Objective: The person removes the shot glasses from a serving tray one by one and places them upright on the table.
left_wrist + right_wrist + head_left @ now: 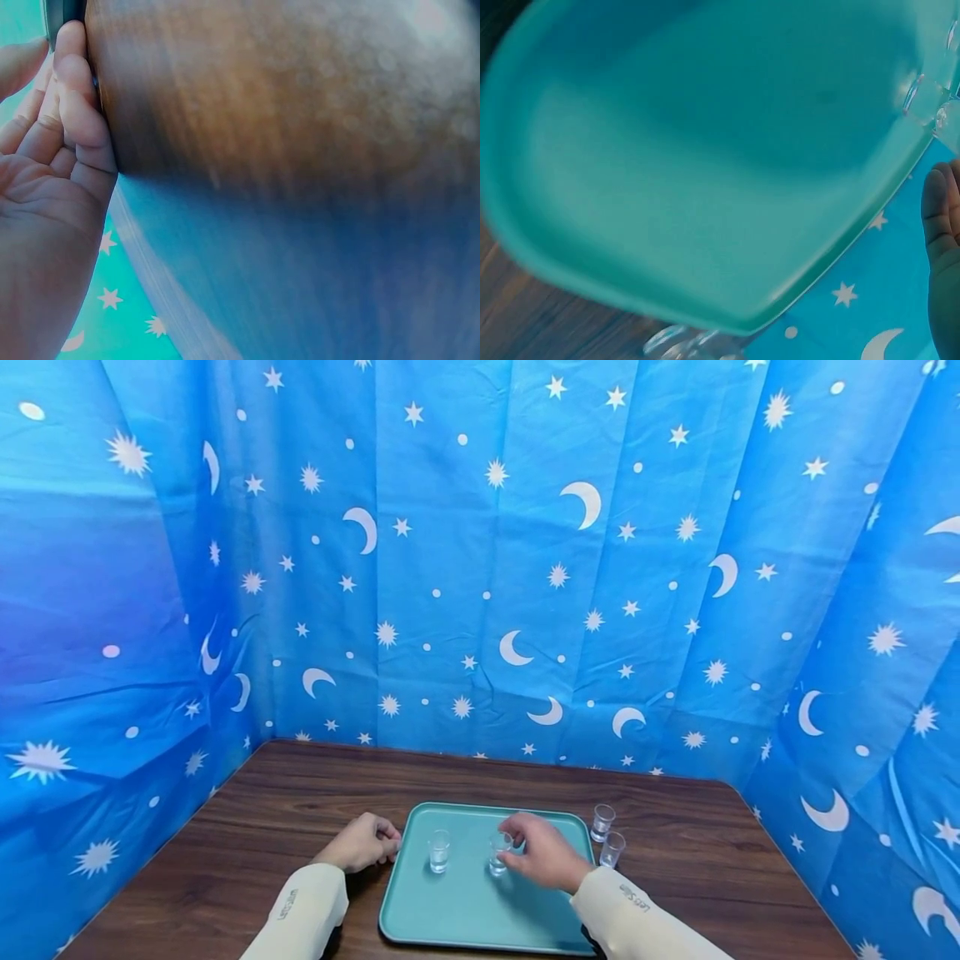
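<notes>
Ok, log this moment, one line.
right hand: at glass on tray; left hand: at tray's left edge; second glass: on tray; two glasses: on table

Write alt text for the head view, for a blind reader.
A person's right hand curls round a small clear glass on a teal tray, with a second glass standing to its left. The left hand rests by the tray's left edge; two more glasses stand on the wooden table, right of the tray.

Starry curtains (450,552) round a table (300,793) suggest a booth.
</notes>
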`<state>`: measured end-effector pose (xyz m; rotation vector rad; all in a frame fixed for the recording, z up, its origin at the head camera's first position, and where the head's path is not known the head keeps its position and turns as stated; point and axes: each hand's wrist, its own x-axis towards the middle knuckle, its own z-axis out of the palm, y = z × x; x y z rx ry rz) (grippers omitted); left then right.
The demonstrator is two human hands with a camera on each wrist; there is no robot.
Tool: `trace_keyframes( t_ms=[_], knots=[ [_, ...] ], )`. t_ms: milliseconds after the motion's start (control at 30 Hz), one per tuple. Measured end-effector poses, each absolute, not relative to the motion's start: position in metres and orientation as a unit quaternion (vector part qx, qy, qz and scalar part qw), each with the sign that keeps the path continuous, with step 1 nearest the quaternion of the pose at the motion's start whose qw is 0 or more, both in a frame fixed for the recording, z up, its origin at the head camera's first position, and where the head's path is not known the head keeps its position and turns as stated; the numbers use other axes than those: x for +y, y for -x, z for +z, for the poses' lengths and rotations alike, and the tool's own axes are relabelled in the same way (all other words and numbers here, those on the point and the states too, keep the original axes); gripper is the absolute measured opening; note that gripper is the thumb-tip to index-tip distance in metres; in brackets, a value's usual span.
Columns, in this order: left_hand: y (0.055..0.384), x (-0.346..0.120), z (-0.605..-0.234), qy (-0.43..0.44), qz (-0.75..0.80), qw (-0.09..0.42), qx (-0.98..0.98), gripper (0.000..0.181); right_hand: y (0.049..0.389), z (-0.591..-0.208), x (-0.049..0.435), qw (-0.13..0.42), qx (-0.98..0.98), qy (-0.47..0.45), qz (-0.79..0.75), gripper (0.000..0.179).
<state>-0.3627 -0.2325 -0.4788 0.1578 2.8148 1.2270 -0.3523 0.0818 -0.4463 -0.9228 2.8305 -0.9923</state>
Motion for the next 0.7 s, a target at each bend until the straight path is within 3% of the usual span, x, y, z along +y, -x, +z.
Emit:
trace_keyframes(
  t_ms=[333, 700],
  knots=[
    [0.361, -0.232, -0.476, -0.055, 0.403, 0.041, 0.913, 0.007, 0.353, -0.442, 0.119, -0.049, 0.908, 0.289, -0.3, 0.031],
    [0.361, -0.231, -0.477, -0.046, 0.398, 0.037, 0.915, 0.008, 0.349, -0.433, 0.153, -0.054, 0.921, 0.258, -0.285, 0.028]
  ],
)
